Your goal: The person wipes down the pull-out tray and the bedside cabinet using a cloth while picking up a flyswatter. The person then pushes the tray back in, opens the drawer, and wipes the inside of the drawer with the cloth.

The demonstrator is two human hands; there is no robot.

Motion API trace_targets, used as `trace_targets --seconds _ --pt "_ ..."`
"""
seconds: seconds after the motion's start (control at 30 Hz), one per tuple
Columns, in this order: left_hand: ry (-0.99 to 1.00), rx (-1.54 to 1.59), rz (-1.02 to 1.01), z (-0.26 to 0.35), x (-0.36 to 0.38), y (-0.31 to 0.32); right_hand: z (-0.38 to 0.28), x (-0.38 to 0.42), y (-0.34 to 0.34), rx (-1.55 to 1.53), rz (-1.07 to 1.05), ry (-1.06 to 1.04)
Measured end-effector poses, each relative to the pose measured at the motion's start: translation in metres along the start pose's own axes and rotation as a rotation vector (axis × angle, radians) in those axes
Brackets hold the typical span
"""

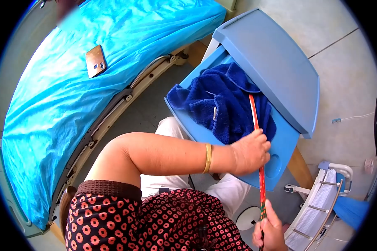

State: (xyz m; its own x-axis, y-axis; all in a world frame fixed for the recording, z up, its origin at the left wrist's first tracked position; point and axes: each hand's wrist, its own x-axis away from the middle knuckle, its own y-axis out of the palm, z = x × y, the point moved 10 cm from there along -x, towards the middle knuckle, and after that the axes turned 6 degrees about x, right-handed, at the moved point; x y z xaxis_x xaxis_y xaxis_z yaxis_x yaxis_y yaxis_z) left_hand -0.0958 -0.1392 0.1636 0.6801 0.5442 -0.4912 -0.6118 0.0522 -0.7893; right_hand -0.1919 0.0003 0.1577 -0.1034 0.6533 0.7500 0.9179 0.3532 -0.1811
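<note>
A long, narrow red strip (254, 112) with a pale line along its upper part and green and yellow marks lower down runs between my hands. My left hand (251, 152), with a gold bracelet (208, 158) on the wrist, is closed around its middle. Lower down, my right hand (270, 230) pinches the patterned part between thumb and fingers. The strip's upper end rests over a crumpled dark blue towel (226, 104). Under the towel is a light blue pull-out tray (184, 119) with an oval recess, and my left hand is over the tray's front part.
The blue bedside cabinet (272, 62) rises behind the tray. To the left, a bed with a bright blue sheet (125, 50) carries a gold phone (96, 61). A folded rail frame (322, 209) stands at lower right, and a white cable (356, 117) shows at the far right.
</note>
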Motion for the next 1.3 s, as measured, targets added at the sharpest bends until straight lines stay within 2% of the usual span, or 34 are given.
trace_targets --seconds 0.13,0.17,0.23,0.33,0.43,0.53,0.6,0.7,0.8,0.87,0.93,1.0,1.03,1.07,1.13,1.23,1.3 --pt "-0.005 -0.135 0.023 -0.068 -0.014 -0.003 -0.041 -0.063 0.004 0.012 -0.038 -0.179" --pt "-0.016 -0.098 0.034 -0.085 -0.017 -0.007 -0.046 -0.079 0.008 -0.11 -0.041 -0.125" --pt "-0.029 -0.043 0.038 -0.098 -0.018 -0.009 -0.051 -0.086 0.009 -0.145 -0.064 -0.148" --pt "-0.023 -0.146 0.028 -0.071 -0.017 0.002 -0.035 -0.07 -0.001 -0.152 -0.031 -0.149" --pt "0.038 -0.177 0.037 0.002 -0.001 0.017 0.023 -0.016 -0.009 0.048 -0.028 -0.07" --pt "-0.006 0.063 -0.013 0.037 -0.003 0.026 0.029 0.023 -0.013 0.034 0.012 0.004" --pt "-0.012 -0.022 0.02 0.036 -0.007 0.018 0.029 0.026 -0.016 -0.013 0.044 0.031" --pt "0.022 -0.144 0.154 -0.001 -0.015 0.006 -0.007 -0.004 -0.021 0.121 0.009 -0.061" --pt "-0.08 -0.195 0.084 -0.07 -0.024 0.004 -0.052 -0.059 -0.016 0.107 -0.022 -0.161" --pt "-0.141 -0.104 0.068 -0.093 -0.025 -0.002 -0.06 -0.07 -0.009 0.047 -0.021 -0.149" --pt "-0.102 -0.113 0.128 -0.085 -0.023 -0.003 -0.053 -0.067 -0.008 -0.022 -0.02 -0.129" --pt "-0.041 -0.132 0.08 -0.056 -0.018 0.005 -0.033 -0.051 -0.011 0.046 -0.012 -0.125" --pt "0.02 -0.133 0.128 -0.036 -0.011 0.006 -0.015 -0.04 -0.011 0.045 -0.034 -0.119" --pt "-0.015 -0.182 0.005 -0.017 -0.007 0.016 0.001 -0.024 -0.01 0.059 -0.031 -0.082" --pt "-0.02 -0.086 0.08 0.012 0.003 0.013 0.026 0.001 -0.009 -0.004 -0.011 -0.004" --pt "0.006 -0.075 0.044 0.011 0.001 0.008 0.011 0.005 -0.002 -0.104 -0.044 -0.066" --pt "0.024 -0.112 0.031 -0.018 -0.005 0.005 -0.01 -0.022 -0.004 0.114 -0.025 -0.157"
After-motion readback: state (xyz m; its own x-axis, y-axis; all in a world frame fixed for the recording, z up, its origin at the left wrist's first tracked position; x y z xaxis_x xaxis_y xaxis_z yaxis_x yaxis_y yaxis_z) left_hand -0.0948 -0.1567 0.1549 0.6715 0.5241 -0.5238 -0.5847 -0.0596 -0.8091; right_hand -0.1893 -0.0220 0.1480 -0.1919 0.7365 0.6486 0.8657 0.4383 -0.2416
